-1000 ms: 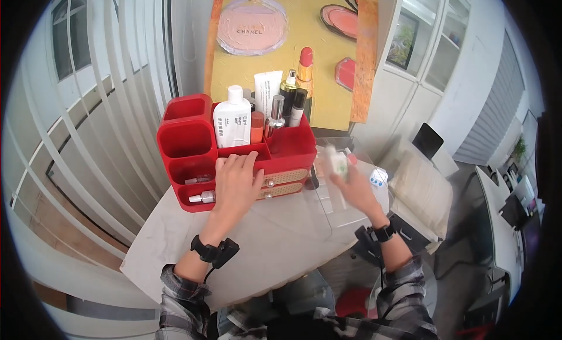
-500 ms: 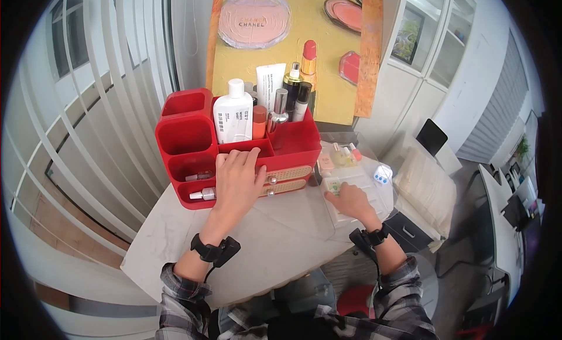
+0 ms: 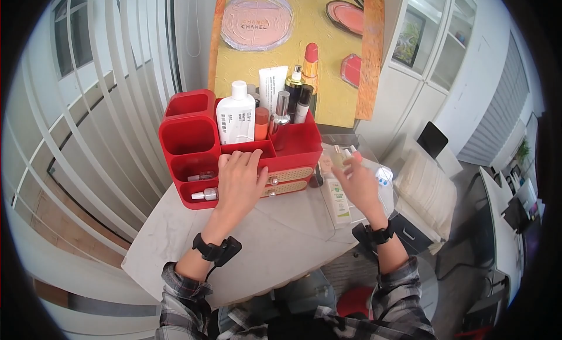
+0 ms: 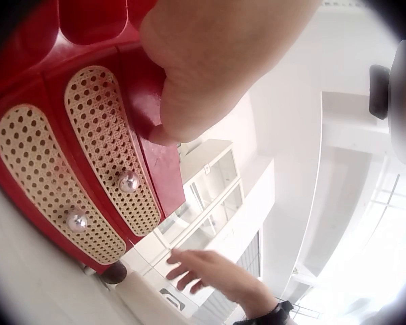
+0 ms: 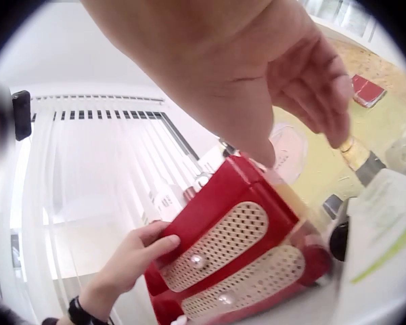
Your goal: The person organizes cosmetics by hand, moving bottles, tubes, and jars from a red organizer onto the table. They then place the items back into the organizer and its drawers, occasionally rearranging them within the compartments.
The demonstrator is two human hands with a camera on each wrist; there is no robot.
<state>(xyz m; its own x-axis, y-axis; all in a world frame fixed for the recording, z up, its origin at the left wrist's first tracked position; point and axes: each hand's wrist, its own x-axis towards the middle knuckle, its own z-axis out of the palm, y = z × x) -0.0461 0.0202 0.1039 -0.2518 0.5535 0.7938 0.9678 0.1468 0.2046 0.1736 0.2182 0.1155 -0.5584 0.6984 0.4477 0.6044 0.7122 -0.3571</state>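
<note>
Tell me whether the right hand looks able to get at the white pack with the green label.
Probably yes. The right hand seems empty and hovers right beside the white pack, whose label looks uncovered; the left hand is out of the way on the red organizer.

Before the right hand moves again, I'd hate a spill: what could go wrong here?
The right hand has its fingers right by the small bottles, so it might knock one over. The left hand grips the front rim of the red organizer; a tug there could make the tall white bottle and its close-packed neighbors wobble.
</note>
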